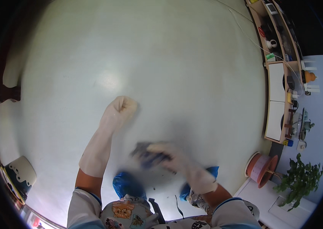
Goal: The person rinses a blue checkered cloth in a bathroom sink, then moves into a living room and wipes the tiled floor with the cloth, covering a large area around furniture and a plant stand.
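My left hand [123, 109] wears a pale rubber glove that reaches up the forearm. It is curled into a fist low over the pale floor [161, 71], and nothing shows in it; whether it presses on the floor I cannot tell. Nearer to my body, my right hand [167, 150], in a matching glove, grips a dark blue cloth [151, 156]. Motion blurs both this hand and the cloth, so the cloth's shape and its contact with the floor are unclear. A few dark specks lie on the floor between my feet.
Blue plastic covers [127, 184] wrap my feet. Along the right wall stands a wooden cabinet [276, 114] with a trailing white cable [247, 35]. A potted plant [264, 170] is at lower right, a decorated bin [21, 171] at lower left. Dark wooden furniture [8, 93] edges the left.
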Demonstrator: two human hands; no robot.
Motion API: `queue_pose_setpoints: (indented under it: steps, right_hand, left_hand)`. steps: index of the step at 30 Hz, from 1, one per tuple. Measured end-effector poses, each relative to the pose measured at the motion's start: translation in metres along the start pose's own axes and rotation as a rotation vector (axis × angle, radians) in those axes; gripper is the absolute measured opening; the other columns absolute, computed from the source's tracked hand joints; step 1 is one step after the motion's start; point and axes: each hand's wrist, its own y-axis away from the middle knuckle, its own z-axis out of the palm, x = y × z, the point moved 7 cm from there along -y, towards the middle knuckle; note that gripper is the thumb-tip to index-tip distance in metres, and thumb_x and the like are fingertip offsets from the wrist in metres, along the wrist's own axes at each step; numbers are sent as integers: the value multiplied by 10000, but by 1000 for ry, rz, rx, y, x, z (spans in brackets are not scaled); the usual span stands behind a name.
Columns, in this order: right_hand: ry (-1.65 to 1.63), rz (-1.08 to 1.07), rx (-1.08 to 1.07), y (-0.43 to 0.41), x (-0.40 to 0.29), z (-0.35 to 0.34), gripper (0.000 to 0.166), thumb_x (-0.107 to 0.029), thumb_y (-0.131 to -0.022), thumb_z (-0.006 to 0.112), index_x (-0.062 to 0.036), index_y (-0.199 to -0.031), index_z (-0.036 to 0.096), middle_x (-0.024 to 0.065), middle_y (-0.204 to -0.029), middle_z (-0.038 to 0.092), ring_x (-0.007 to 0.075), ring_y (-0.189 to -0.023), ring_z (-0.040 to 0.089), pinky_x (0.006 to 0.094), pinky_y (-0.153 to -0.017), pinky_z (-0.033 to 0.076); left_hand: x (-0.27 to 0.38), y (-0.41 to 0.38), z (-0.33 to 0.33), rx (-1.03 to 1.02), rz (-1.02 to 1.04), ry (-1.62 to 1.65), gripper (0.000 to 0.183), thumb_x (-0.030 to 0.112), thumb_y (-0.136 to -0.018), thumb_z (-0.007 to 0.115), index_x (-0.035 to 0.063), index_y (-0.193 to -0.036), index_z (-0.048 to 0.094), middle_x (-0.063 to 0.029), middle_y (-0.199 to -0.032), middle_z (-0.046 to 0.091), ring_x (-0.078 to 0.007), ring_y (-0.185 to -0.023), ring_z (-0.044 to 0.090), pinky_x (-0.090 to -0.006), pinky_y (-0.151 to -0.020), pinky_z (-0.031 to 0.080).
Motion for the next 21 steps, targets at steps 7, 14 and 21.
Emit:
queue_pose_setpoints:
  steps: [7,14,21]
  right_hand:
    - [-261,337,1058,48,32,-284,629,-86,-896,702,-84,-1503,539,93,-916,719,179,-663,661,319,-530,541]
    - [480,334,1003,-66,14,-290,560,-83,-900,696,-80,-1450,593,80,-1035,712,192,-857,652,341,-774,548]
    - [813,-48,-167,-42,46,29,508,-95,-888,638,-182,-1389,632,105,-1453,620,309,-1306,597,462,-1106,460]
  left_hand:
    - [-1,-31,27,-68,46,72,122,139,-967,681,30,-1006,643,7,-922,654,-78,-812,584,-265,-730,505]
    - [-16,-22,5,118,-16,78,128,112,-976,686,27,-1063,647,-8,-938,677,-89,-856,615,-272,-756,533]
    - [48,-59,46,41,10,1,111,94,-1006,651,33,-1098,658,-44,-982,698,-134,-864,647,-291,-835,533]
